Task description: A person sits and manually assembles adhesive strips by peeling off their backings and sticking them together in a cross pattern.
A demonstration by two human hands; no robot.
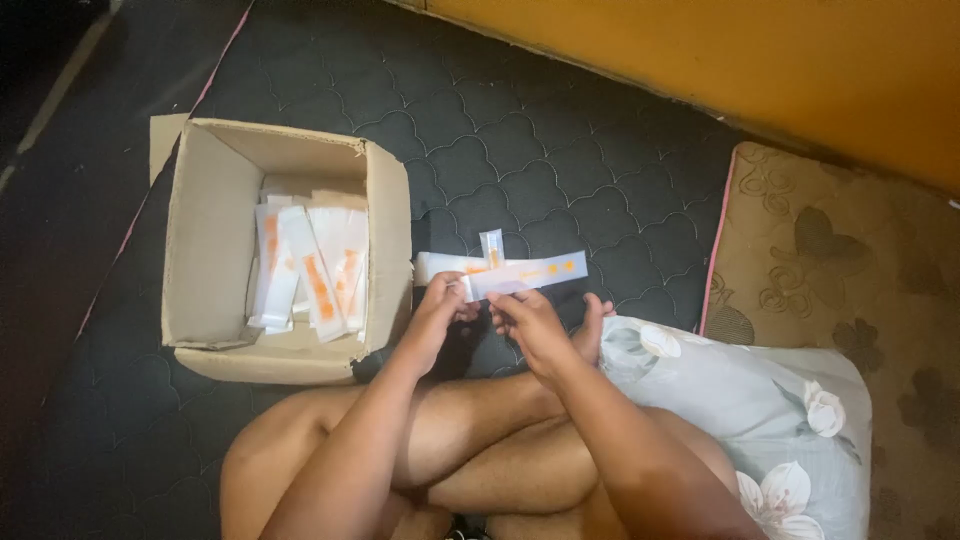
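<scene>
On the dark quilted mat (520,150), which fills most of the view, an open cardboard box (215,240) sits toward the left edge, its flaps up and white-and-orange packets (315,270) heaped inside. A floral pillow (740,400) lies at the lower right, against a brown rug (850,250) that runs along the mat's right edge. Bare mat stretches from the box to the far edge. Near the middle, just right of the box, both hands meet over crossed legs: the left hand (437,305) pinches the near end of a flat white carton (525,273), and the right hand (530,315) grips it from below. More packets (450,265) lie behind it.
</scene>
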